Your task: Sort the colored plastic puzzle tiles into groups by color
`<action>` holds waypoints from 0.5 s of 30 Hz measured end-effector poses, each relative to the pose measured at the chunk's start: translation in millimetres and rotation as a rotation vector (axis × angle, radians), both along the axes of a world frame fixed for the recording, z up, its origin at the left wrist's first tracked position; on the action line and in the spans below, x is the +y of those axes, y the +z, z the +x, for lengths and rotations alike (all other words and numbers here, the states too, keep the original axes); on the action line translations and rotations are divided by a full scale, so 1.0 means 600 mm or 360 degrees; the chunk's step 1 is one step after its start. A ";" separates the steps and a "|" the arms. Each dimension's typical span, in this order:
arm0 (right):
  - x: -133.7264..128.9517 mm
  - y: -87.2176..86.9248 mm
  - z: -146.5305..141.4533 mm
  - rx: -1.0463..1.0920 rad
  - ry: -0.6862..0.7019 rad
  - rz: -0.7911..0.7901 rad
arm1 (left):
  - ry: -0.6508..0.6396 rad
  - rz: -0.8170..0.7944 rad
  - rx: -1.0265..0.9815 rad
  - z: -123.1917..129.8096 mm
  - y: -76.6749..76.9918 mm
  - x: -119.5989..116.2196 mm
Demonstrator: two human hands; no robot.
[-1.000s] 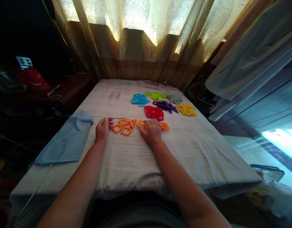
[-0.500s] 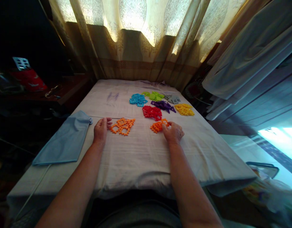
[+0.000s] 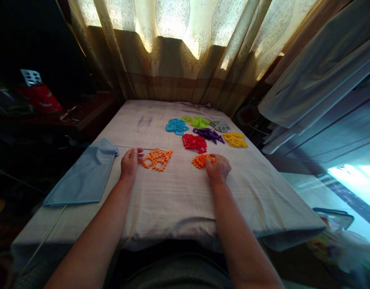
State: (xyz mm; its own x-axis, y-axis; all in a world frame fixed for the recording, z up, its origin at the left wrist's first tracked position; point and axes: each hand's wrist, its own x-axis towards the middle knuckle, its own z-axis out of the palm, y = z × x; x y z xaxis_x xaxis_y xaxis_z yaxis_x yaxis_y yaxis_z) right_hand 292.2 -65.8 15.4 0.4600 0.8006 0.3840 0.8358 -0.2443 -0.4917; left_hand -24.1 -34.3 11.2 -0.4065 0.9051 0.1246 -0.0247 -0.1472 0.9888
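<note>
Orange square frames with notched edges (image 3: 159, 159), toy building pieces by their look, lie in a loose cluster in front of me. At the cluster's left edge rests my left hand (image 3: 130, 162), its fingers apart; whether the fingertips touch the nearest frame I cannot tell. To the right is a smaller orange pile (image 3: 199, 161). My right hand (image 3: 218, 167) has its thumb and fingers closed on an orange notched piece at that pile's right side. Part of the piece is hidden by the fingers.
Beyond the hands lie red (image 3: 193, 142), purple (image 3: 209, 135), blue (image 3: 176, 126), green (image 3: 199, 122), grey (image 3: 220, 126) and yellow piles (image 3: 235, 139). A folded light-blue cloth bag (image 3: 82, 176) lies left on the cloth-covered table (image 3: 169, 204). Curtains (image 3: 172, 60) hang behind.
The orange piece at my right hand was tilted up and now lies lower, flatter over the pile. My left hand stays beside the orange cluster. The view has shifted slightly.
</note>
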 end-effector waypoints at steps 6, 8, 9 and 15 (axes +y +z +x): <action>0.004 0.007 -0.070 -0.0161 0.0562 0.0135 | 0.0014 -0.0006 -0.0022 0.002 0.001 0.000; 0.007 0.009 -0.101 -0.0180 0.0718 0.0091 | 0.0015 -0.0007 -0.0023 0.002 0.002 -0.001; 0.010 0.010 -0.116 -0.0185 0.0784 0.0054 | 0.0015 -0.0007 -0.0024 0.002 0.002 -0.001; 0.028 0.016 -0.179 -0.0196 0.0953 -0.0276 | 0.0004 -0.0024 -0.0023 0.001 0.001 0.001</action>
